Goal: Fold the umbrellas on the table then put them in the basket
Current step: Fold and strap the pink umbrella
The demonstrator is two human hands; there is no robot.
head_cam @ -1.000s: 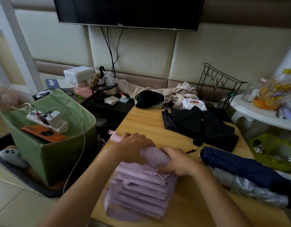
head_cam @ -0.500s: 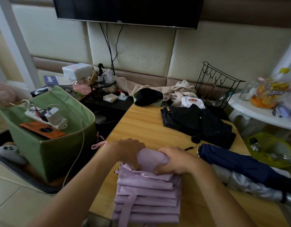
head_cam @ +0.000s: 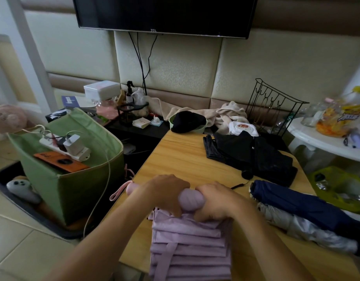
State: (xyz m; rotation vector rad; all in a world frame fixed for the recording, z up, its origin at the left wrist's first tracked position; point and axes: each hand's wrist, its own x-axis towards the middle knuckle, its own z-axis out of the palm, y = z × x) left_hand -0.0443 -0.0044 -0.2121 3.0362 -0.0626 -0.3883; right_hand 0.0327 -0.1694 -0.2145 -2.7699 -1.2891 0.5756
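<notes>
A lilac umbrella [head_cam: 190, 248] lies across the near edge of the wooden table [head_cam: 187, 159], its pleated canopy hanging toward me. My left hand [head_cam: 165, 191] grips it near the handle, whose pink end and wrist loop stick out to the left. My right hand [head_cam: 215, 201] grips the rolled part beside it. A black umbrella [head_cam: 254, 155] lies loosely spread at the table's far side. A navy umbrella [head_cam: 300, 205] and a silver one [head_cam: 300, 228] lie at the right. The green fabric basket [head_cam: 83, 179] stands on the floor to the left.
Inside the basket lie a white power strip [head_cam: 65, 147] with a charger and an orange case. A black wire rack [head_cam: 274, 106], towels and a wipes pack sit behind the table. A white side table [head_cam: 325, 140] with snack bags stands at the right.
The lilac umbrella has shifted right and squared up on the table edge, its pleats now hanging straight. Both hands have kept their grip and moved closer together on the roll.
</notes>
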